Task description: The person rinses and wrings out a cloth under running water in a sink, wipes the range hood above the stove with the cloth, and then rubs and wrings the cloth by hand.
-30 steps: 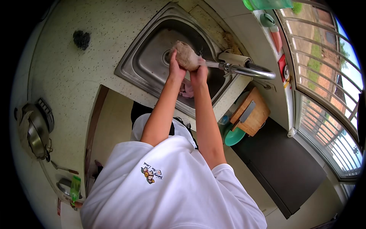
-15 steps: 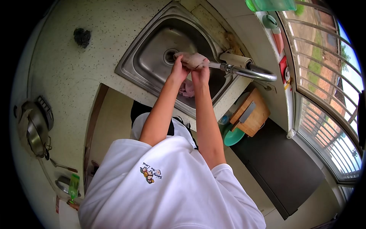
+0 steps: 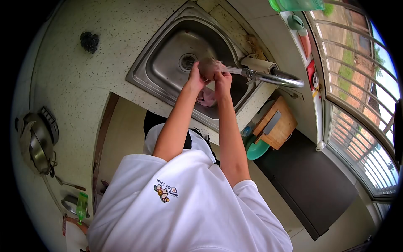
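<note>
Over the steel sink [image 3: 161, 54], my left hand [image 3: 195, 78] and my right hand [image 3: 222, 80] both hold a pale, greyish-pink piece that looks like meat [image 3: 208, 67]. Water runs onto it from the curved faucet [image 3: 277, 79], at its right end. My left fingers grip its left side and my right fingers pinch its right edge. A pink piece [image 3: 206, 97] lies in the sink below my wrists. The drain [image 3: 187, 62] shows just left of my left hand.
A dark scouring pad [image 3: 89, 42] lies on the speckled counter. Pans [image 3: 41, 147] and a green bottle [image 3: 82, 206] are at the left. A cutting board [image 3: 283, 124] with a cleaver, a green basin [image 3: 257, 150] and a barred window stand right.
The pale piece has been turned and bunched up between my hands, now looking smaller and rounder. My right hand has shifted its hold on it.
</note>
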